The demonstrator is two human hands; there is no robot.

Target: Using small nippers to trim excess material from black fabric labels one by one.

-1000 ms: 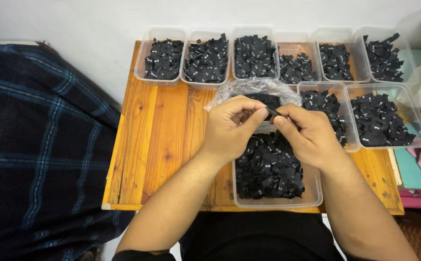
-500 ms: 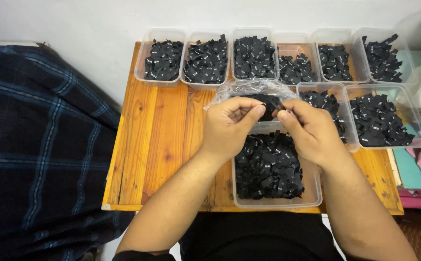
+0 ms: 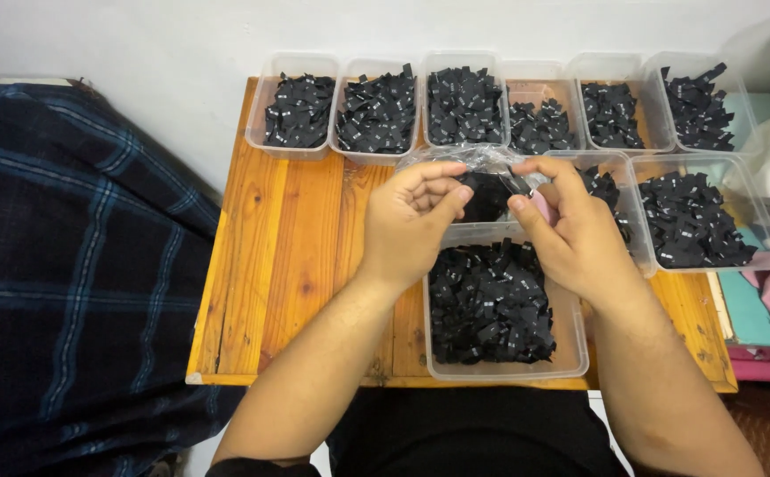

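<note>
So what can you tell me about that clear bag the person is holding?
The bag is thin, clear, crinkly plastic, glinting where it creases. It is held in the air above the front tub, between the left hand and right hand, whose fingertips pinch its top edges from both sides. Through the film shows a dark bunch of small black pieces, like those in the tubs. How full it is cannot be told.

right tub (image 3: 698, 75) cut off by edge, label print too small (white specks), bag contents half hidden

One head-worn camera looks steeply down — close over the wooden table (image 3: 297, 265).
</note>
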